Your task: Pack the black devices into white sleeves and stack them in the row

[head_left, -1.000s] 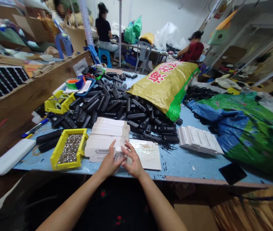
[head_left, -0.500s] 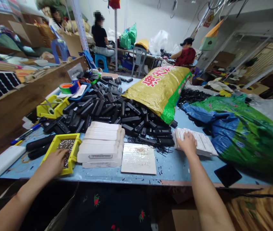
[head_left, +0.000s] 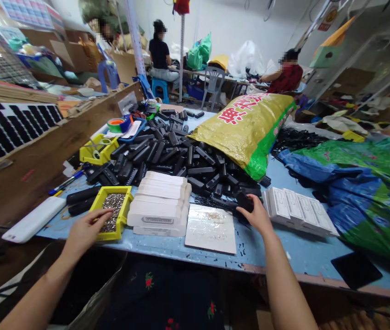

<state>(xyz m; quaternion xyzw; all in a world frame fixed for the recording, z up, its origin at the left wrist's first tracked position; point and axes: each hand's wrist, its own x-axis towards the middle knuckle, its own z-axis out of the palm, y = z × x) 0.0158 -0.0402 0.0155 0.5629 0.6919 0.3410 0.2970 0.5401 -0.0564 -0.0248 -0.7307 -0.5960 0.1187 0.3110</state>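
Two hands reach over one table [head_left: 312, 256]. The left hand [head_left: 86, 229] holds its fingertips close together over a bin; whether they pinch anything, I cannot tell. The right hand [head_left: 257, 214] pinches one black piece [head_left: 245, 201] between thumb and fingers.

Well to the right of that hand lies one green and blue bag [head_left: 363, 197]. Beyond the hand, one gold sack [head_left: 236, 123] covers part of a heap of black pieces [head_left: 167, 153], too many to count, which spreads beyond both hands.

Between the hands stand one white stack [head_left: 160, 206], nearer the left, and one white board [head_left: 210, 229], nearer the right; both lie in the way across. Just right of the right hand sit white cartons [head_left: 294, 206], about four printed faces showing.

Two yellow bins: the near one [head_left: 125, 208] under the left fingertips, the other [head_left: 95, 156] beyond. Metal bits [head_left: 114, 201], uncountable, fill the near one.

The held piece's long axis seems to point away from the right wrist; fingers partly hide it.
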